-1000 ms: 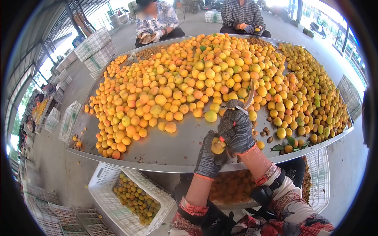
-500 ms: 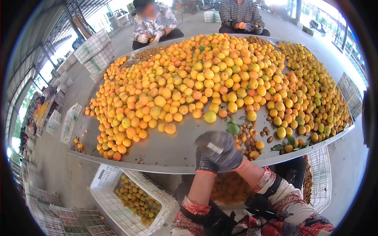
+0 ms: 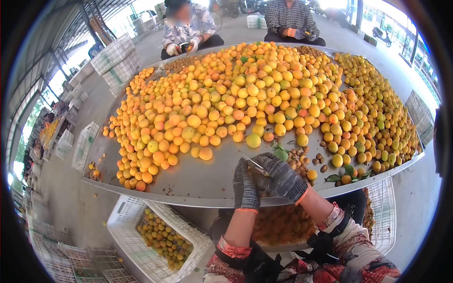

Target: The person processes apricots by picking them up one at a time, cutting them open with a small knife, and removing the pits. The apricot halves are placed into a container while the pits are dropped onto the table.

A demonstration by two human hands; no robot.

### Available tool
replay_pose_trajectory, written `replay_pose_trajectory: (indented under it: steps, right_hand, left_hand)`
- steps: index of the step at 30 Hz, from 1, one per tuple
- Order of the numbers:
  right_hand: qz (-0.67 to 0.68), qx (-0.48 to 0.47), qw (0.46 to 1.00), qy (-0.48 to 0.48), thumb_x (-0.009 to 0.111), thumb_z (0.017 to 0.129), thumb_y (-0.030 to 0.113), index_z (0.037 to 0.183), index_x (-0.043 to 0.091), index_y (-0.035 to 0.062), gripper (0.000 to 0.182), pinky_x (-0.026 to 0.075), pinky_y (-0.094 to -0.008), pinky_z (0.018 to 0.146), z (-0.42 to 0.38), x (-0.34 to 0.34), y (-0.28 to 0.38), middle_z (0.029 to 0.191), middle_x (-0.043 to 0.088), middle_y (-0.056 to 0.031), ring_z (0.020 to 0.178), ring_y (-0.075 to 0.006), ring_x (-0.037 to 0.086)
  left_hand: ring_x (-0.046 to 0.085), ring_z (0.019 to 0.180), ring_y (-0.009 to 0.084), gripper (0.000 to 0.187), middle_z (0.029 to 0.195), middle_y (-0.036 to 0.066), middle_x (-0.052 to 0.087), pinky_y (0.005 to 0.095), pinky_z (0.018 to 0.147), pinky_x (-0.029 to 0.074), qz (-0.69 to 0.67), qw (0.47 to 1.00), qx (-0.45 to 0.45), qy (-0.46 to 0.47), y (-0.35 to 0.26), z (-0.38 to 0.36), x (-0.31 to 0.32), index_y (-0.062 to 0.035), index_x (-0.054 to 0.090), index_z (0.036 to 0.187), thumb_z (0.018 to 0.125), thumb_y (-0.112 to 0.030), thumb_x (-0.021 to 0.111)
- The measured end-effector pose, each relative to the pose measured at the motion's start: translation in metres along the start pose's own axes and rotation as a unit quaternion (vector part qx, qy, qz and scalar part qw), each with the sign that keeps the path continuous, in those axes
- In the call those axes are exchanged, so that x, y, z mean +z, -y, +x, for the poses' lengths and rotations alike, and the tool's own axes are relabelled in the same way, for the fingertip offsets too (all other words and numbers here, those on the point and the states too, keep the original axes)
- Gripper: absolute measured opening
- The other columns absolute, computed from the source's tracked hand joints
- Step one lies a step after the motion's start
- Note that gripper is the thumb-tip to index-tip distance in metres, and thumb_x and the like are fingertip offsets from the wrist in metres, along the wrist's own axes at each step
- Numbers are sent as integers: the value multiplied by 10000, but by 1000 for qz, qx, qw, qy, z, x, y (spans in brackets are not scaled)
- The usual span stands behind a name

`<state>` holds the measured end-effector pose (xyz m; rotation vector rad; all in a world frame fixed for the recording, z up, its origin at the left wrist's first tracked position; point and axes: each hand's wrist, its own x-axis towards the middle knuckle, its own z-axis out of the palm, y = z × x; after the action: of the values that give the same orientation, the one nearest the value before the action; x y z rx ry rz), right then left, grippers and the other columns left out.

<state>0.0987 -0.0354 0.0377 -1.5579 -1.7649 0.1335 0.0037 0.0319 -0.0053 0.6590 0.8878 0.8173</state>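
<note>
Both my hands wear dark grey knit gloves with orange cuffs, above the near edge of the metal table (image 3: 203,181). My right hand (image 3: 284,178) is closed on a small knife (image 3: 255,163), its thin blade pointing up and left toward my left hand. My left hand (image 3: 246,187) is curled beside it, fingers bent; whatever it holds is hidden. Past the hands, yellow-orange apricots (image 3: 188,122) are heaped across the table. Apricot pits (image 3: 298,160) lie on the metal near my right hand, with a green leaf (image 3: 281,153) beside them.
A white crate (image 3: 123,221) partly filled with apricots stands below the table at left; another white crate (image 3: 384,212) is at right. Under my wrists sits a container of orange pieces (image 3: 278,221). Two people sit across the table, one with white gloves (image 3: 184,47). Stacked crates (image 3: 113,59) stand at left.
My hands have moved apart from being pressed together, and the knife blade now shows between them. The far-left person's hands have separated slightly.
</note>
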Motion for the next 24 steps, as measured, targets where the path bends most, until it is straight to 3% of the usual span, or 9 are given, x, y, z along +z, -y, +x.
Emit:
replay_pose_trajectory:
  steps: [6, 7, 11, 13, 14, 16, 19, 21, 24]
  right_hand:
    - [162, 145, 976, 32, 618, 731, 105, 1044, 539, 36, 331, 436, -337, 785, -4, 3, -6, 980, 557, -129, 914, -274, 537]
    - [227, 161, 960, 15, 611, 721, 148, 1006, 559, 48, 307, 432, -355, 783, -6, 3, -7, 978, 546, -139, 920, -286, 529]
    - [39, 52, 998, 4, 601, 756, 54, 1021, 541, 17, 274, 458, -277, 734, -14, -4, -18, 958, 589, -105, 850, -170, 561]
    - [411, 339, 845, -44, 607, 759, 77, 1036, 543, 14, 291, 459, -277, 732, -17, -2, -35, 994, 590, -119, 861, -170, 563]
    - [412, 340, 844, -42, 607, 759, 77, 1036, 543, 14, 291, 459, -277, 732, -17, -6, -34, 994, 590, -119, 861, -170, 563]
    - [74, 204, 971, 104, 607, 760, 90, 1078, 527, 7, 337, 454, -303, 745, -13, -23, -27, 996, 585, -131, 869, -203, 564]
    - [66, 34, 997, 25, 588, 777, 245, 1077, 537, 53, 360, 429, -380, 774, -13, -10, -8, 953, 571, -133, 927, -275, 530]
    - [65, 94, 993, 44, 604, 764, 221, 1103, 528, 48, 388, 425, -378, 797, -12, -8, -1, 980, 569, -142, 944, -275, 526]
    - [-10, 44, 999, 21, 639, 727, 215, 1080, 538, 39, 407, 437, -367, 778, -18, 0, -4, 968, 573, -152, 914, -283, 543]
  left_hand:
    - [511, 857, 145, 353, 952, 71, 539, 280, 737, 446, -3, 1000, -4, -7, 14, 14, -8, -38, 544, 1029, 893, -342, 429]
    - [512, 728, 147, 374, 864, 53, 548, 282, 600, 436, 5, 1000, -14, -7, 8, 9, -6, -79, 550, 973, 860, -416, 438]
    - [502, 562, 132, 382, 744, 33, 560, 248, 429, 391, -54, 998, -13, -25, -1, 0, 6, -123, 567, 898, 841, -477, 437]
    - [518, 612, 127, 353, 742, 38, 562, 239, 505, 424, -29, 999, -29, -14, -18, -14, 7, -92, 561, 898, 867, -418, 431]
    - [535, 662, 122, 326, 741, 43, 564, 230, 581, 457, -4, 999, -46, -4, -23, -19, 7, -61, 556, 898, 893, -359, 425]
    - [540, 704, 139, 346, 781, 53, 565, 238, 589, 468, 22, 1000, -14, 15, -11, -15, 3, -54, 555, 925, 890, -372, 423]
    - [541, 722, 152, 387, 852, 60, 560, 276, 560, 485, 81, 995, 53, 32, 17, 2, -7, -83, 540, 984, 867, -433, 425]
    - [537, 699, 149, 412, 884, 58, 554, 306, 523, 492, 112, 990, 86, 28, 21, 5, -8, -120, 527, 1015, 847, -483, 428]
    - [544, 742, 166, 452, 957, 76, 540, 348, 545, 507, 91, 995, -21, 41, 8, -3, -9, -101, 487, 1088, 856, -483, 417]
